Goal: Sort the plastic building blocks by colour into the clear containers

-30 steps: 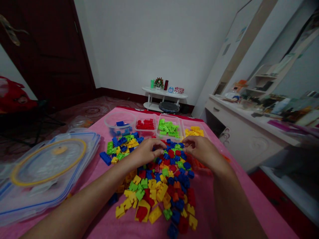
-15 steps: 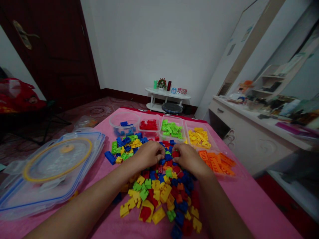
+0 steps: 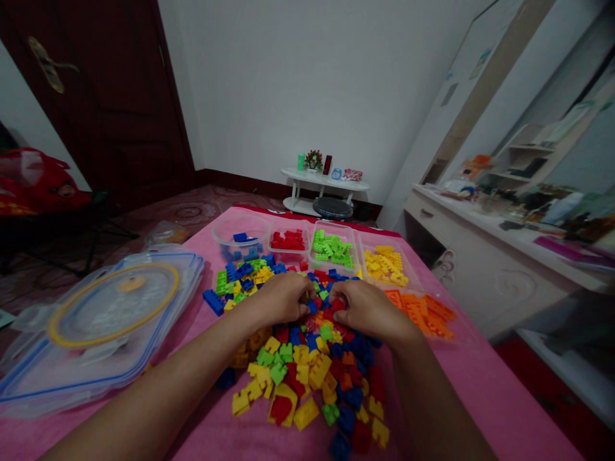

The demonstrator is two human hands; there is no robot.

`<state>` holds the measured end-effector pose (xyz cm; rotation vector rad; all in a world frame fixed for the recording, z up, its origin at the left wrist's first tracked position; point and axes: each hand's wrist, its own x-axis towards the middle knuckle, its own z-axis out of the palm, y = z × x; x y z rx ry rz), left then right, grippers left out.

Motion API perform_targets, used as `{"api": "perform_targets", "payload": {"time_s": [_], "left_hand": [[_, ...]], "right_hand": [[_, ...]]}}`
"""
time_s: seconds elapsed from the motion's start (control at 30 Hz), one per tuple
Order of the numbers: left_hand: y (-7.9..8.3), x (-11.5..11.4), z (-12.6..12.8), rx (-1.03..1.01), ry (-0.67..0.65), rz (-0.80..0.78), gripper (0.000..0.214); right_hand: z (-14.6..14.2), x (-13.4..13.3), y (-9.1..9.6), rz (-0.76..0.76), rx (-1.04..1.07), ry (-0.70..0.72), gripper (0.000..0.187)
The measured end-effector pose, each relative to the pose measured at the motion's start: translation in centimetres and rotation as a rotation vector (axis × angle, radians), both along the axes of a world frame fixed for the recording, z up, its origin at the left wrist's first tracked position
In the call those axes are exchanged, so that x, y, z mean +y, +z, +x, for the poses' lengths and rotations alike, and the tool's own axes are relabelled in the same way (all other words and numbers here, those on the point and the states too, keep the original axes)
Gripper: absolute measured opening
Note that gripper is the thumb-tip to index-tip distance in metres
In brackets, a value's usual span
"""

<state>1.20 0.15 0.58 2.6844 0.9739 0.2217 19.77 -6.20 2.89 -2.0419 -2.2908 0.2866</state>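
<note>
A heap of mixed toy bricks (image 3: pixel 302 358) in red, yellow, blue, green and orange spreads over the pink cloth (image 3: pixel 206 422). Both hands are in its upper middle. My left hand (image 3: pixel 287 298) has its fingers curled down among the bricks, beside a blue brick (image 3: pixel 312 307); whatever lies between its fingertips is hidden. Opposite it, my right hand (image 3: pixel 365 307) is closed with thumb and fingers around a red brick (image 3: pixel 337 305). A small gap with loose bricks lies between the two hands.
Behind the heap stand a round tub (image 3: pixel 221 240) with blue bricks and boxes of red bricks (image 3: pixel 287 240), green bricks (image 3: pixel 332 248) and yellow bricks (image 3: pixel 385 264). Orange bricks (image 3: pixel 425 314) lie in a container at the right. Stacked clear lids (image 3: pixel 158 358) rest at the left.
Both hands have shifted slightly toward me within the heap. The red brick at my right fingers has come nearer along with that hand. The containers stay where they were.
</note>
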Motion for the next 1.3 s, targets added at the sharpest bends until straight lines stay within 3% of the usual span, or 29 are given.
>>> {"api": "perform_targets", "payload": {"time_s": [0.27, 0.4, 0.53, 0.7, 0.87, 0.97, 1.1, 1.3], "left_hand": [[2.3, 1.2, -2.7, 0.088, 0.190, 0.089, 0.032], [2.7, 0.9, -2.8, 0.108, 0.090, -0.014, 0.033], [2.1, 0.0, -2.0, 0.169, 0.000, -0.042, 0.035], [1.2, -0.6, -1.0, 0.187, -0.002, -0.015, 0.026], [1.4, -0.1, -1.4, 0.084, -0.009, -0.081, 0.025], [1.5, 0.8, -1.7, -0.090, 0.009, -0.196, 0.019], [1.0, 1.8, -1.3, -0.458, 0.123, -0.580, 0.014], [0.7, 2.3, -0.5, -0.822, 0.291, -0.913, 0.017]], "right_hand": [[-1.7, 0.3, -0.7, 0.013, -0.092, -0.019, 0.017], [-2.2, 0.4, -1.2, -0.013, -0.159, -0.021, 0.017], [-1.9, 0.2, -0.8, 0.013, -0.139, 0.012, 0.012], [-1.8, 0.2, -0.6, 0.102, -0.024, -0.003, 0.012], [-3.3, 0.6, -2.2, 0.153, -0.106, -0.052, 0.017], [-4.0, 0.8, -2.8, 0.152, -0.157, -0.080, 0.019], [-4.1, 0.9, -3.0, 0.157, -0.169, -0.100, 0.018], [-2.5, 1.0, -2.6, 0.133, 0.008, -0.055, 0.014]]}}
